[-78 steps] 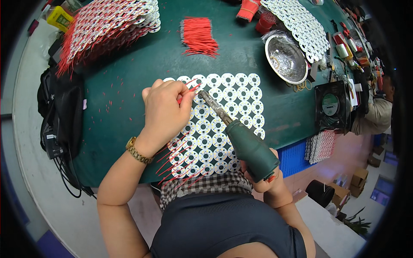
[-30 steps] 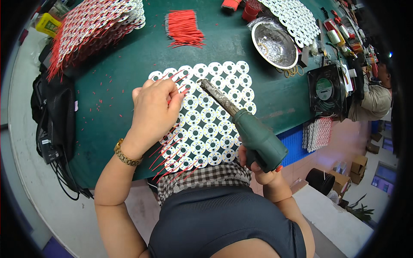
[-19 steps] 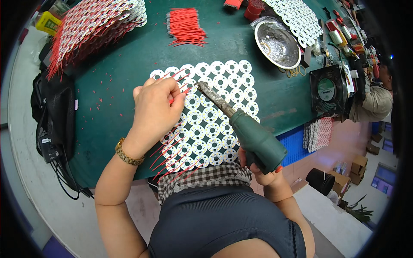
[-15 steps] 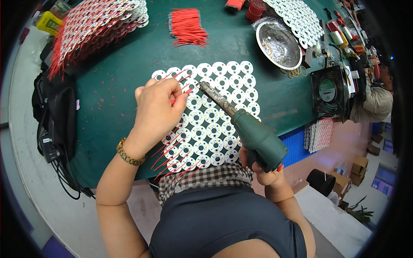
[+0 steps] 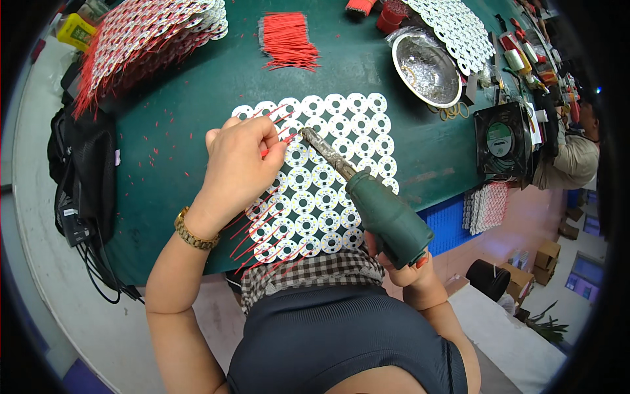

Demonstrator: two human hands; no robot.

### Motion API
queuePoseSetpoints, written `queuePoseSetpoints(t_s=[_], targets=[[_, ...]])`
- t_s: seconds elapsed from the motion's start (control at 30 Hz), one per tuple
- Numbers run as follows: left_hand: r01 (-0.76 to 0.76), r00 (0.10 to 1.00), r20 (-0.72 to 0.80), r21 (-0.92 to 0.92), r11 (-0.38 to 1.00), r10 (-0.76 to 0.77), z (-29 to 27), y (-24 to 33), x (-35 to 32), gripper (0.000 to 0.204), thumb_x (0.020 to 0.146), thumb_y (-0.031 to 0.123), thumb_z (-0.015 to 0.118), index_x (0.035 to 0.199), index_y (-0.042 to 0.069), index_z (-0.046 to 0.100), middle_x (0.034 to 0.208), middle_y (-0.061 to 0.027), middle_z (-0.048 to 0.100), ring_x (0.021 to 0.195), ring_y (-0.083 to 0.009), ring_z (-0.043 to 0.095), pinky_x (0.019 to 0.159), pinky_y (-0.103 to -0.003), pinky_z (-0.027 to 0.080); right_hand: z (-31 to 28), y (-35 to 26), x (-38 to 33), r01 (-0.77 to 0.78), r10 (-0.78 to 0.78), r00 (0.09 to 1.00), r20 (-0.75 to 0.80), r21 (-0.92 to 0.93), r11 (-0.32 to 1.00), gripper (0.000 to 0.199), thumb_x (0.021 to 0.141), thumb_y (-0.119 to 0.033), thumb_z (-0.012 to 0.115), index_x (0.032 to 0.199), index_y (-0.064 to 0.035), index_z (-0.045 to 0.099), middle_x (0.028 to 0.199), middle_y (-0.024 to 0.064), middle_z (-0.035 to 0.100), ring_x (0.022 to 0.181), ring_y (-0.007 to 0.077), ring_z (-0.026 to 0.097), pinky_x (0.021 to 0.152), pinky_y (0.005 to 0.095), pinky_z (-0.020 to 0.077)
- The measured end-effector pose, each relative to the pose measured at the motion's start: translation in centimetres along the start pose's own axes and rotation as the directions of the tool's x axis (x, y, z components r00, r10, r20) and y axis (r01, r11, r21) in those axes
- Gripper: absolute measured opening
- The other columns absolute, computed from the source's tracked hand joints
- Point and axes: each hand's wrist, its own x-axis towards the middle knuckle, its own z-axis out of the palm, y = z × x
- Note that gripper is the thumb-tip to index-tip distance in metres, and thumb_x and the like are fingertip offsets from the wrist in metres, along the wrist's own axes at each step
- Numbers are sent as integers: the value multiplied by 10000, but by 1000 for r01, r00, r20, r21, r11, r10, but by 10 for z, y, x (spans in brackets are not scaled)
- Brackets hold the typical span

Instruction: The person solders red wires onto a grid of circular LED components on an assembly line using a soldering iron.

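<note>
A sheet of round white LED boards lies on the green table in front of me, with thin red wires sticking out from its left and lower rows. My left hand is over the sheet's upper left part, its thumb and fingers pinched on short red wires. My right hand grips a green heat gun from below, by a handle mostly hidden behind its body. The metal nozzle points up and left, its tip close to the wire ends and the boards there.
A stack of wired boards stands far left, beside a pile of red wires. To the right are a metal bowl, more round boards and a black fan. A black bag lies left. Another person is far right.
The heat gun has shifted slightly left and down with my right hand, its tip now nearer the pinched wires. My left hand has hardly moved.
</note>
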Motion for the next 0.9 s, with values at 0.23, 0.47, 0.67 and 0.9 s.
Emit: queuePoseSetpoints(t_s=[0.23,0.47,0.67,0.9], targets=[[0,1000,-3,-7,1000,0,0,-2,1,181,774,144,670,664,87,538,572,4,461,683,-185,480,742,-349,354,-4,-2,5,67,-62,996,70,-70,995,305,604,-78,700,903,-26,671,921,149,632,697,289,628,628,306,508],[-36,999,-21,-14,999,36,0,-4,0,181,770,144,667,663,81,536,570,2,456,663,-191,481,715,-358,364,-4,-5,12,230,-202,970,135,-243,943,326,589,-87,721,904,-19,671,944,150,625,682,283,628,609,300,506],[-50,999,-18,-30,998,50,0,-3,2,178,769,144,668,664,80,540,573,-2,460,656,-192,485,691,-359,363,-5,-8,10,188,-156,978,140,-254,949,333,585,-96,729,906,-26,671,938,154,623,677,294,623,598,306,503],[-71,997,-29,11,997,71,0,-4,0,193,780,160,681,668,87,541,594,1,470,674,-187,488,719,-355,335,-4,-9,8,124,-99,986,133,-202,971,366,583,-100,729,936,-24,669,941,150,629,679,288,630,612,304,505]])
